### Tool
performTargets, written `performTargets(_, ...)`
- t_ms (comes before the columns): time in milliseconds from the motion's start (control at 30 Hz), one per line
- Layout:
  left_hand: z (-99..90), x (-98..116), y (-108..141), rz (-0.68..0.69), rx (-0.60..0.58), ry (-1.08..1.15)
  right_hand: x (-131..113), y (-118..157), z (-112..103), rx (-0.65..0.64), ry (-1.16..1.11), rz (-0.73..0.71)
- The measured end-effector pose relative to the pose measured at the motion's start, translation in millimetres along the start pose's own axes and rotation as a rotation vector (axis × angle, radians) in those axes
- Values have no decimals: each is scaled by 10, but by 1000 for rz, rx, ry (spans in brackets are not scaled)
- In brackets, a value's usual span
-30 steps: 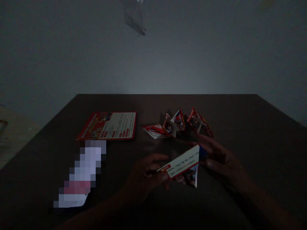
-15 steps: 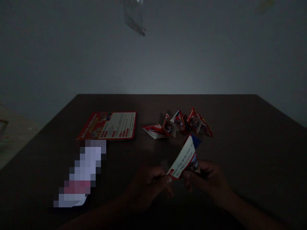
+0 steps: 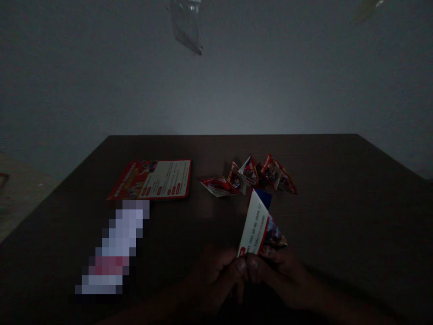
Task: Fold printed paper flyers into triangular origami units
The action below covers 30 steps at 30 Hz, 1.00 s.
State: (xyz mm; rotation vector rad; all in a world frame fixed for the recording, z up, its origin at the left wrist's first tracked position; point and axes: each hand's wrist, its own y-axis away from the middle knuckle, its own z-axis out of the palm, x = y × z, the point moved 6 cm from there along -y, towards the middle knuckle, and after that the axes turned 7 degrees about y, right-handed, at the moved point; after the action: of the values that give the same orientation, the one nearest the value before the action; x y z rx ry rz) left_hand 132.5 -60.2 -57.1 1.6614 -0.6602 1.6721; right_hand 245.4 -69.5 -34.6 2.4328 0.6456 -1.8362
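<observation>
Between my two hands is a partly folded sheet of printed paper (image 3: pixel 254 225), white with small text on one face and red, blue and picture print on the other. My left hand (image 3: pixel 221 273) pinches its lower left corner between thumb and fingers. With thumb and fingers closed, my right hand (image 3: pixel 280 275) grips the lower edge close beside the left thumb. Just beyond the sheet, several folded paper pieces (image 3: pixel 249 174) in red and white lie in a row on the table.
A stack of flat printed sheets (image 3: pixel 165 178) lies at the left of the dark table (image 3: pixel 321 149). Nearer me is a phone-like device with a pixelated bright screen (image 3: pixel 117 246). A clear plastic item (image 3: pixel 186 27) is on the wall behind. The room is dim.
The folded sheet has turned more upright and shifted slightly left. My right hand has moved down and left, bringing its thumb beside my left thumb.
</observation>
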Motion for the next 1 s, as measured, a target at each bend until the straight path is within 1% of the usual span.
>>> performTargets(100,38,76,4,38,-38,-21,-83,3,-10,15,93,-70)
performTargets(300,55,241,-6,102,-110,-73,-160,24,-27,-7,178,-98)
performTargets(400,69,187,0,66,-139,-62,-143,24,-7,-44,191,-73)
performTargets(467,73,118,9,51,-130,-52,-117,22,6,-64,182,-40)
performTargets(533,54,56,12,48,-75,-15,-89,24,29,-108,155,-7)
performTargets(600,0,7,8,21,30,36,-76,25,59,-164,153,4)
performTargets(667,-78,4,0,20,163,114,-93,20,91,-221,197,-27)
performTargets(733,-150,31,-10,40,268,194,-129,10,120,-261,238,-86)
performTargets(800,-192,34,-27,11,316,213,-164,8,148,-298,247,-146)
performTargets(867,-230,12,-39,-35,360,229,-175,13,151,-314,227,-175)
performTargets(933,-253,-33,-46,-86,392,301,-147,25,133,-328,167,-156)
performTargets(1000,-250,-87,-52,-138,400,409,-95,34,88,-317,63,-119)
